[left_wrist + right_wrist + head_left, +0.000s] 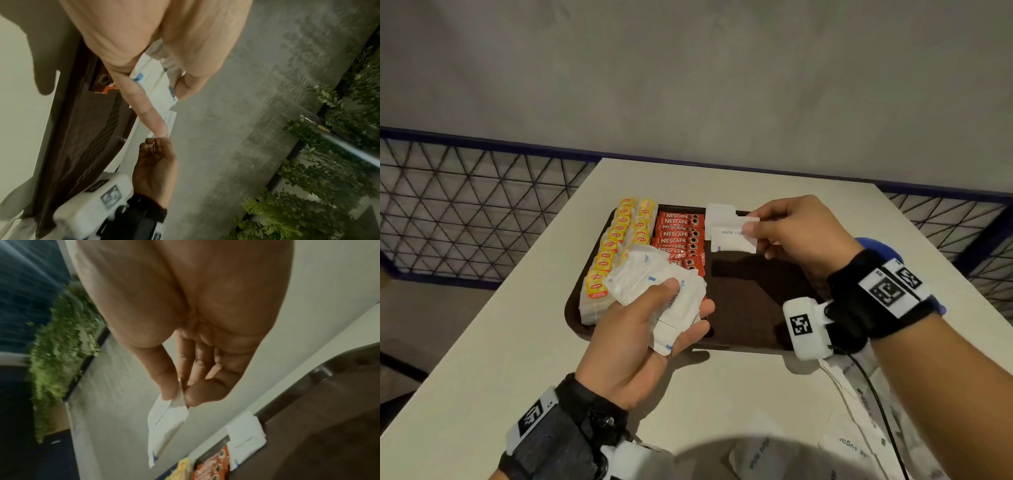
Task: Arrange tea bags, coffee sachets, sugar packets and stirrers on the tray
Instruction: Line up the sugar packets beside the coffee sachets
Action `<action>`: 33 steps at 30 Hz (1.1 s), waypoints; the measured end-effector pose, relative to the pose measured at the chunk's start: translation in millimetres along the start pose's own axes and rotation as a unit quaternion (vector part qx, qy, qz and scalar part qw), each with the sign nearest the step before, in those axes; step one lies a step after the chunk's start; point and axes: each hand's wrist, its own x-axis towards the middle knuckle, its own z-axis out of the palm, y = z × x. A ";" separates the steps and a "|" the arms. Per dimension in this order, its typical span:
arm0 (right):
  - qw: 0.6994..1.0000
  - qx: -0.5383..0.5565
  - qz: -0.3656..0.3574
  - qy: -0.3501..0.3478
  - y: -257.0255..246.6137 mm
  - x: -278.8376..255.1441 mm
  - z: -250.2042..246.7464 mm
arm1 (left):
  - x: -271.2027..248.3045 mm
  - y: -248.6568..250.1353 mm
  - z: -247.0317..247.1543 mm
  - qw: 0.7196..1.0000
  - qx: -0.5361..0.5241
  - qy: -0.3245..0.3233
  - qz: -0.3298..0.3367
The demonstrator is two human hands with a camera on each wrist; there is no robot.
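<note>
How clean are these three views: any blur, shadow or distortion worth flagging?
Head view: sharp mid-frame, print on the right hand's sugar packet readable; hand shadows darken the tray; bottom edge blurred. Left wrist view: dim, the left hand fills the top, background plants tilted. Right wrist view: soft motion blur, plants smeared.

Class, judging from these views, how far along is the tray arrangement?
Done: tea bags and coffee sachets sit in rows on the tray. In hand: the right hand pinches a sugar packet; the left hand grips a bundle. Left: remaining sugar; no stirrers visible.
</note>
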 end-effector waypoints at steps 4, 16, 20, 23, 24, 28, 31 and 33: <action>0.998 0.015 0.053 -0.026 7.3 46.3 2.3 | -4.1 0.1 3.3 1.000 0.025 -0.001 -0.013; 0.987 -0.119 0.092 -0.057 34.9 105.1 30.1 | -3.9 -0.9 2.7 1.000 0.007 -0.012 -0.022; 0.981 -0.159 0.094 -0.053 35.6 111.5 32.5 | -5.1 -1.4 2.5 0.999 -0.003 -0.014 -0.034; 0.978 -0.181 0.090 -0.049 34.6 114.3 34.1 | -4.2 -0.8 1.6 0.999 -0.007 -0.021 -0.036; 0.977 -0.185 0.090 -0.048 33.8 114.5 34.5 | -3.5 -0.8 1.0 0.999 -0.010 -0.022 -0.035; 0.978 -0.186 0.093 -0.036 26.0 109.4 30.1 | -1.8 -2.0 0.5 0.999 -0.027 -0.022 -0.032; 0.984 -0.171 0.057 -0.001 10.3 92.1 20.6 | -2.8 -0.4 2.8 0.997 -0.063 -0.030 -0.038; 0.990 -0.137 0.028 0.014 -4.5 69.2 14.6 | -3.3 1.6 3.9 0.995 -0.087 -0.036 -0.040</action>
